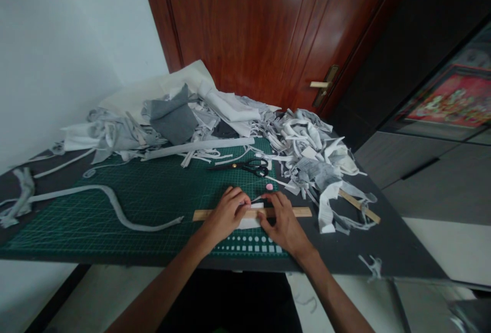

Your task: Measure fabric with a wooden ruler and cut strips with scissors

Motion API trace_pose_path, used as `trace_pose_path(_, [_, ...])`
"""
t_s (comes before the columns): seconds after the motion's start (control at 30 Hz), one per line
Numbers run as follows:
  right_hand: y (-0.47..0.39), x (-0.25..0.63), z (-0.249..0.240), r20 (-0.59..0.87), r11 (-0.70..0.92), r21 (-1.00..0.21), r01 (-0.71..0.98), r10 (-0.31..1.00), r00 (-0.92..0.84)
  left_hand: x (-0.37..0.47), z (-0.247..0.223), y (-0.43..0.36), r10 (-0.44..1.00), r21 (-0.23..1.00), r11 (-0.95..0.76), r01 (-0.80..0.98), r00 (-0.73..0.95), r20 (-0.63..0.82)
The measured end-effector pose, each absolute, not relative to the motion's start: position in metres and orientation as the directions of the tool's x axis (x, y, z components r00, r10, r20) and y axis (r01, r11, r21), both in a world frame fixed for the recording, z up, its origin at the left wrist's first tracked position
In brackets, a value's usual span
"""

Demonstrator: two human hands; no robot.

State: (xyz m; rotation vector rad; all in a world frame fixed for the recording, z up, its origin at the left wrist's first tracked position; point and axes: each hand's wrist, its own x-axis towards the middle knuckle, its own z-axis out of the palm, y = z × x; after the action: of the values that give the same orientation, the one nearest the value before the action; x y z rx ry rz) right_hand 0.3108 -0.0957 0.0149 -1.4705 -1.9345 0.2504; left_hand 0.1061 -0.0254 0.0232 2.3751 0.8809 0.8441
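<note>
A wooden ruler (302, 212) lies across a small white fabric piece (251, 223) on the green cutting mat (149, 200). My left hand (227, 213) rests over the ruler's left half, thumb and fingertips pinched together just above the cloth's far edge; what they hold is too small to make out. A thin pale strip (258, 198) runs between the fingertips of both hands. My right hand (283, 220) lies over the ruler's right part. Its thumb is on the ruler and its index fingertip is at the strip's end, with the fingers apart.
Black-handled scissors (245, 166) lie beyond the hands, near a pink chalk-like piece (269, 186). Grey and white fabric scraps (307, 143) heap along the back and right. A long grey strip (118, 210) curves at left. Another wooden stick (360, 206) lies among scraps.
</note>
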Motion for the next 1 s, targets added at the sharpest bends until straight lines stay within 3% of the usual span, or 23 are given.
trace_pose_path(0.27, [-0.087, 0.327, 0.029, 0.446, 0.410, -0.559, 0.721, 0.881, -0.156, 0.106, 0.031, -0.033, 0.695, 0.578, -0.693, 0.432, 0.615, 0.373])
trace_pose_path(0.4, [-0.038, 0.345, 0.050, 0.513, 0.463, -0.460, 0.758, 0.835, -0.198, 0.106, 0.029, -0.033, 0.704, 0.577, -0.686, 0.443, 0.606, 0.370])
trace_pose_path(0.47, [-0.006, 0.350, 0.056, 0.451, 0.472, -0.367, 0.802, 0.844, -0.290, 0.107, 0.029, -0.032, 0.703, 0.574, -0.686, 0.447, 0.608, 0.368])
trace_pose_path(0.53, [0.024, 0.351, 0.060, 0.297, 0.459, -0.209, 0.863, 0.871, -0.392, 0.107, 0.028, -0.032, 0.704, 0.568, -0.686, 0.455, 0.613, 0.358])
trace_pose_path(0.6, [0.046, 0.349, 0.062, 0.211, 0.482, -0.159, 0.862, 0.869, -0.448, 0.107, 0.029, -0.032, 0.706, 0.554, -0.684, 0.474, 0.621, 0.341])
trace_pose_path(0.8, [0.073, 0.339, 0.070, 0.084, 0.576, -0.115, 0.809, 0.818, -0.570, 0.107, 0.034, -0.034, 0.699, 0.528, -0.681, 0.507, 0.666, 0.261])
trace_pose_path(1.0, [0.076, 0.334, 0.084, 0.025, 0.575, -0.108, 0.811, 0.817, -0.576, 0.108, 0.035, -0.032, 0.710, 0.565, -0.663, 0.491, 0.652, 0.265])
